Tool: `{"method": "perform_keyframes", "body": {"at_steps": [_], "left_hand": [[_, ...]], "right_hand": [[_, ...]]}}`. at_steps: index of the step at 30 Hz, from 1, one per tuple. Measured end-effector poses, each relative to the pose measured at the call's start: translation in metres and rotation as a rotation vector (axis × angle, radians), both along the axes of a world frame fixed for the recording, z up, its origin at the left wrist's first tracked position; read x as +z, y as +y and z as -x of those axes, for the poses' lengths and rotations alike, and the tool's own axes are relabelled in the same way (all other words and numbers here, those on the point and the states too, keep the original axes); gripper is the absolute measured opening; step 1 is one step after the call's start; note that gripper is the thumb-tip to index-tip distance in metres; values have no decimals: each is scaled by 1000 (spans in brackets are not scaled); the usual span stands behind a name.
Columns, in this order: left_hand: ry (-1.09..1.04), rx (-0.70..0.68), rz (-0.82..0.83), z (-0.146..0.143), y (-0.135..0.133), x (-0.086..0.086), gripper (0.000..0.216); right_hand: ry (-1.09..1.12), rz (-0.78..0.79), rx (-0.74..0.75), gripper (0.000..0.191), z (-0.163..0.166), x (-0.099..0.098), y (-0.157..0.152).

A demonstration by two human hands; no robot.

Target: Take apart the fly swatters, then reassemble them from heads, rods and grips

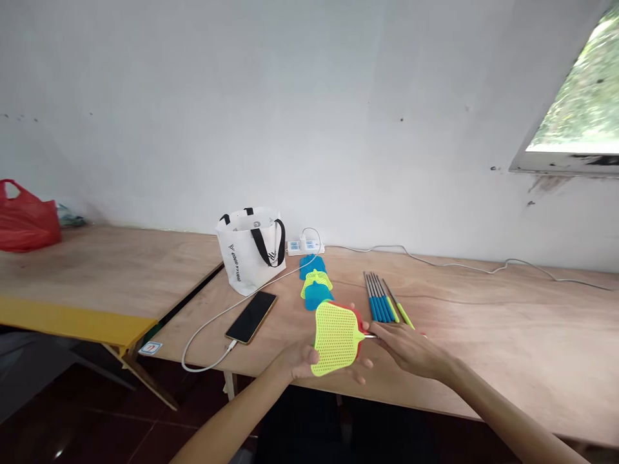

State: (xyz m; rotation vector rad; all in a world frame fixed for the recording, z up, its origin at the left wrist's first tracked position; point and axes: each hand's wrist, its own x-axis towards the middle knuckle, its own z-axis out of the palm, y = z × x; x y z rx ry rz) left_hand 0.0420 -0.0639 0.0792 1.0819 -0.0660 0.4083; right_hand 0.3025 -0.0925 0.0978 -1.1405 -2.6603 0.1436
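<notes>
A yellow-green perforated fly swatter head (337,338) is held up just above the table's front edge. My left hand (300,361) supports it from behind, thumb over its left edge. My right hand (411,348) closes around the metal rod that meets the head's neck; most of the rod is hidden by the fingers. A red swatter head (359,316) shows behind the yellow one, largely covered. Beyond them lie loose heads: a blue one (318,295), a yellow one (323,278) and another blue (309,263). Several metal rods with blue grips (380,308) lie beside a yellow-gripped rod (405,314).
A phone (251,317) on a white charging cable (207,322) lies at left. Behind it stands a white tote bag (251,258), with a power strip (293,248) near the wall. A red plastic bag (29,222) sits on the neighbouring table (120,258), past a gap.
</notes>
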Motion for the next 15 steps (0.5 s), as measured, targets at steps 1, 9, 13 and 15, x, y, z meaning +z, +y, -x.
{"method": "perform_keyframes", "body": {"at_steps": [1,9,13,15], "left_hand": [[-14,34,-7,4,-4,-3,112],[-26,37,171,21,-27,-35,117],[-178,186,301,15,-37,-26,98],[-209,214,347,13,-43,-19,95]], "right_hand": [[-26,-13,9,28,5,0,0],[-82,-56,38,17,34,-28,-19],[28,-55,10,25,42,-27,-30],[104,-73,24,24,48,-24,-36]]}}
